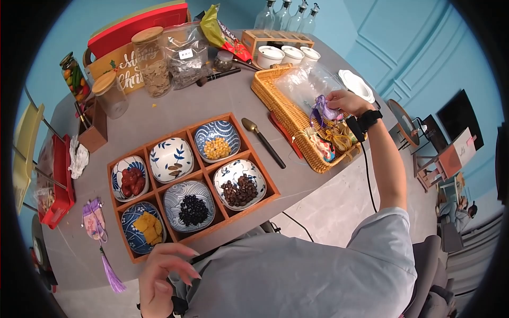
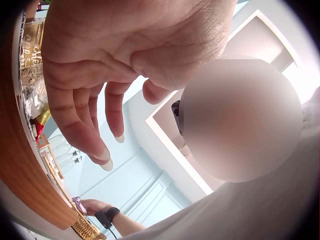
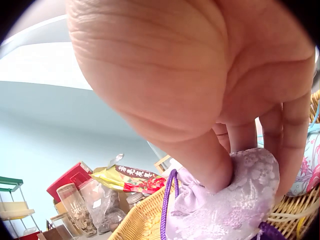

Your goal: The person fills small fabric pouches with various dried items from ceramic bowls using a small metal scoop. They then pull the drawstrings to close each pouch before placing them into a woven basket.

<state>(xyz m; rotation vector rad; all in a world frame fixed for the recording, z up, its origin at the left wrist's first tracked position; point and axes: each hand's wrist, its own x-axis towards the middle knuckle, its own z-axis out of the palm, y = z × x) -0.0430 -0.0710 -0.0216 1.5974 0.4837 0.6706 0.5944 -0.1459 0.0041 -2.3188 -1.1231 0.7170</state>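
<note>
My right hand (image 1: 344,102) pinches a lavender drawstring pouch (image 3: 225,205) with purple cords, over the right part of the wicker basket (image 1: 268,87). Floral white print shows on the pouch's fabric in the right wrist view. Clear plastic bags (image 1: 307,82) and several coloured pouches with yellow cords (image 1: 339,135) lie in the basket around it. My left hand (image 1: 165,273) hangs with loosely bent fingers and holds nothing, near the front corner of a wooden divided box (image 1: 204,172). A second purple pouch (image 1: 94,220) with a long tassel lies left of the box.
Patterned bowls in the box hold corn-yellow bits (image 1: 217,148), dark beans (image 1: 241,191), black grains (image 1: 193,210), red dates (image 1: 132,183) and yellow chunks (image 1: 148,228). A spoon (image 1: 263,143) lies between box and basket. Jars (image 1: 151,61), a brush (image 1: 218,77) and white ramekins (image 1: 270,56) stand or lie behind.
</note>
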